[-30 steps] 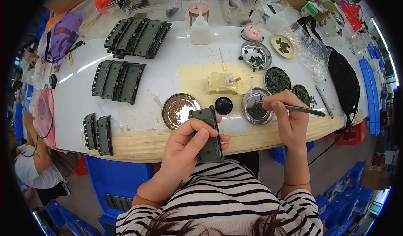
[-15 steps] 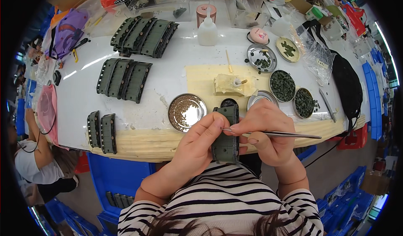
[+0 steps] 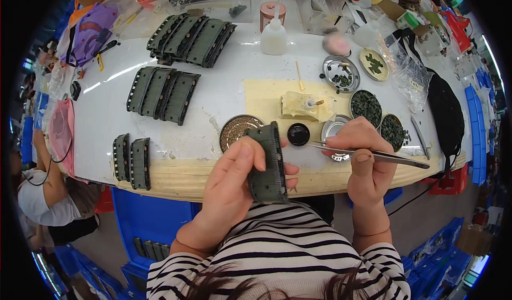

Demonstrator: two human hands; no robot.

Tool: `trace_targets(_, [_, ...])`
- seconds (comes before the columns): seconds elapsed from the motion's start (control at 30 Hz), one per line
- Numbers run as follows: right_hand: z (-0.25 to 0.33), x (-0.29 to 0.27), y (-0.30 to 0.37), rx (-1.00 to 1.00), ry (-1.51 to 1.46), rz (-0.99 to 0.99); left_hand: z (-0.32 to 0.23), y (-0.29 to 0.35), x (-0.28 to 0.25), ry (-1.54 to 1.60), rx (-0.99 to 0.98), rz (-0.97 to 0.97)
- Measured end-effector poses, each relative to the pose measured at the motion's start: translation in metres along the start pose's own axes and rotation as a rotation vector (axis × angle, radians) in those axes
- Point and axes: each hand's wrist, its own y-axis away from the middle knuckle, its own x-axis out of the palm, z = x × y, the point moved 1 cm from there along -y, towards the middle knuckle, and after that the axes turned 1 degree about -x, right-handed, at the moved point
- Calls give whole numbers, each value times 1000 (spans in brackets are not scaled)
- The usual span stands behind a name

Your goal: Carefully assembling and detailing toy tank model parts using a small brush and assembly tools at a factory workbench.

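Note:
My left hand [image 3: 230, 174] grips a curved dark green plate-like piece [image 3: 268, 169] with black toothed edges, tilted near the table's front edge. In my right hand [image 3: 369, 164] is a pair of metal tweezers [image 3: 408, 161], pinched between thumb and fingers. The tips point left, beside a small round black pot [image 3: 298, 134] and apart from the green piece. Whether the tips hold anything is too small to tell. Behind my left hand stands a round tin of brown bits [image 3: 221, 136], partly hidden. A silver tin [image 3: 329, 128] lies just beyond my right fingers.
Tins with dark green chips [image 3: 366, 108] stand at the right. A tape-wrapped block [image 3: 292, 105], a cotton swab [image 3: 300, 77] and a white squeeze bottle [image 3: 274, 38] lie farther back. More curved green pieces [image 3: 162, 94] are grouped at left. Another person [image 3: 50, 188] sits far left.
The tweezers have moved right, away from the green piece to near the black pot. My left hand has shifted left and tilted the piece. The view has shifted slightly.

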Motion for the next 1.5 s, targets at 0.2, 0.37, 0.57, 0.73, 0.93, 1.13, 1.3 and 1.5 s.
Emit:
trace_targets(0.2, [-9,12,3,175,15,33,-30,10,-33,-60,400,-158])
trace_targets(0.37, [-23,38,-1,250,79,124,-32,8,-39,9,408,-186])
trace_targets(0.57, [-23,56,-10,203,151,233,-32,10,-46,24,403,-225])
trace_targets(0.73, [-29,72,-14,162,186,267,-32,11,-51,30,407,-218])
trace_targets(0.93, [-30,78,-15,183,190,270,-31,12,-56,26,380,-242])
trace_targets(1.13, [-30,79,-15,214,184,267,-31,12,-57,65,384,-246])
trace_targets(1.3, [-24,75,-16,233,103,235,-30,13,-57,22,364,-265])
trace_targets(1.5, [-25,71,-17,201,174,355,-32,13,-53,12,353,-284])
